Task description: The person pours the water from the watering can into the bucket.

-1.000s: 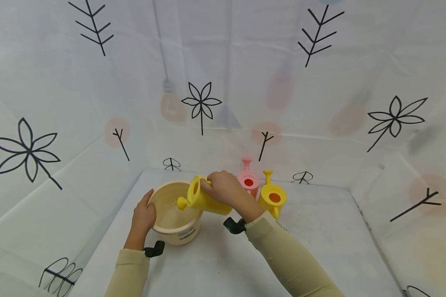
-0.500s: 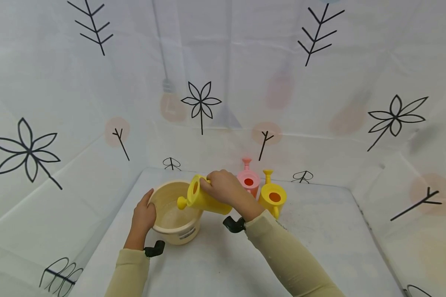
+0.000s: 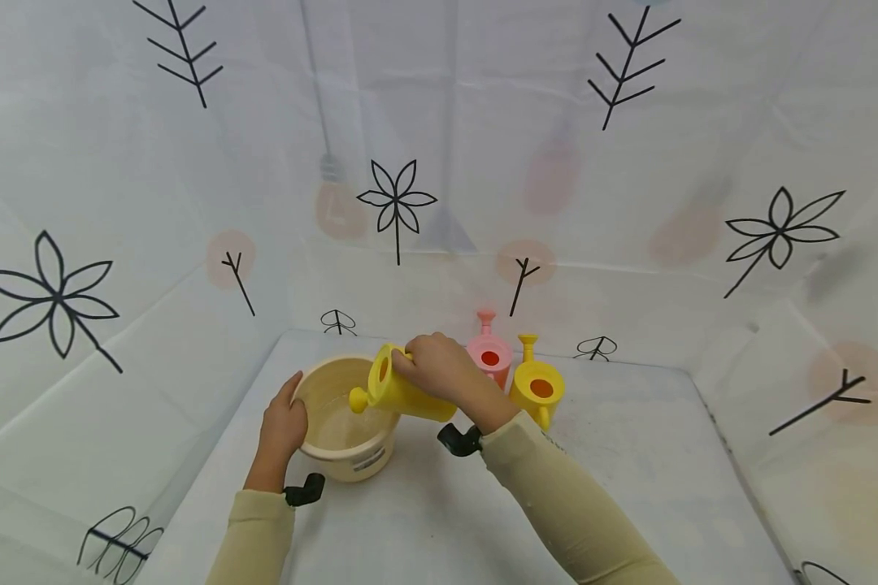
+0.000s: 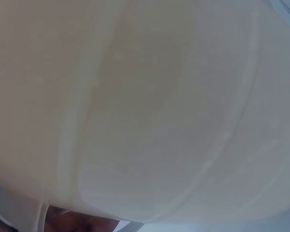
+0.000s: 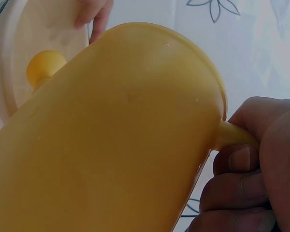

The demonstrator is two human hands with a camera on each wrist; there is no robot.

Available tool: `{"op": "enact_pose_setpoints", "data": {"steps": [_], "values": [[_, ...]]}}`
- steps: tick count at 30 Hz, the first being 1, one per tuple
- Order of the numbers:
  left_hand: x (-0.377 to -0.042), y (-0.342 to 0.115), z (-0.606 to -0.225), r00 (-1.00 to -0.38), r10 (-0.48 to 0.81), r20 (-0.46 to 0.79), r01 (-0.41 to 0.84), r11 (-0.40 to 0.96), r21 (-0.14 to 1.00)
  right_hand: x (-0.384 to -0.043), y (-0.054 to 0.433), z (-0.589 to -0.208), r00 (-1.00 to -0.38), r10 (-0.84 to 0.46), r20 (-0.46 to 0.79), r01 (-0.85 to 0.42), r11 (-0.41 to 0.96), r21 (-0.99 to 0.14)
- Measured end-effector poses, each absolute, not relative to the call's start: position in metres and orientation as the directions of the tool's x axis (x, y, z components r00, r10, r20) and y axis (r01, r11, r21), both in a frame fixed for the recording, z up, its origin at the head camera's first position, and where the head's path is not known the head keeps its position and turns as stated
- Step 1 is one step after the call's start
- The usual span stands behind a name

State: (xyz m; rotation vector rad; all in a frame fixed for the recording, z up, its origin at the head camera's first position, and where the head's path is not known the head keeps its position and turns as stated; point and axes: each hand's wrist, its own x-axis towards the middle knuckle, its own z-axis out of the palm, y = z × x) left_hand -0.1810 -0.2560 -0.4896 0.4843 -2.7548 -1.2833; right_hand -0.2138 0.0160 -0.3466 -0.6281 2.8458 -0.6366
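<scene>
A cream plastic bucket stands on the table, left of centre. My left hand grips its left rim, thumb over the inside; the left wrist view shows mostly the bucket's outer wall. My right hand holds a yellow watering can by its handle. The can is tipped left, its round spout head over the bucket's opening. In the right wrist view, curled fingers wrap the handle beside the can's body, which carries small droplets. Whether liquid runs from the spout I cannot tell.
Behind and right of my right hand, a pink watering can and a second yellow watering can stand upright. The white table backs onto a printed white sheet that also hangs along both sides.
Hardly anything differs. My right hand and the tilted watering can have shifted up very slightly; the left hand and bucket stay put.
</scene>
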Motion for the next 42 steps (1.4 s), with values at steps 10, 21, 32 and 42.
{"op": "enact_pose_setpoints", "data": {"steps": [10,21,32,42], "values": [[-0.1808,-0.2555,-0.4889,-0.948,-0.309,-0.075,-0.255,0.599,0.759,-0.2148,0.0146,-0.3460,-0.897,-0.438,-0.063,-0.373,0.824,-0.426],[-0.1812,-0.2557,-0.4893,-0.947,-0.313,-0.071,-0.256,0.603,0.756,-0.2145,0.0149,-0.3442,-0.893,-0.445,-0.062,-0.380,0.823,-0.423],[-0.1811,-0.2549,-0.4878,-0.947,-0.313,-0.070,-0.256,0.606,0.753,-0.2162,0.0142,-0.3447,-0.888,-0.455,-0.060,-0.392,0.820,-0.418],[-0.1813,-0.2540,-0.4862,-0.944,-0.321,-0.080,-0.267,0.597,0.756,-0.2153,0.0129,-0.3429,-0.889,-0.454,-0.063,-0.395,0.827,-0.399]]}}
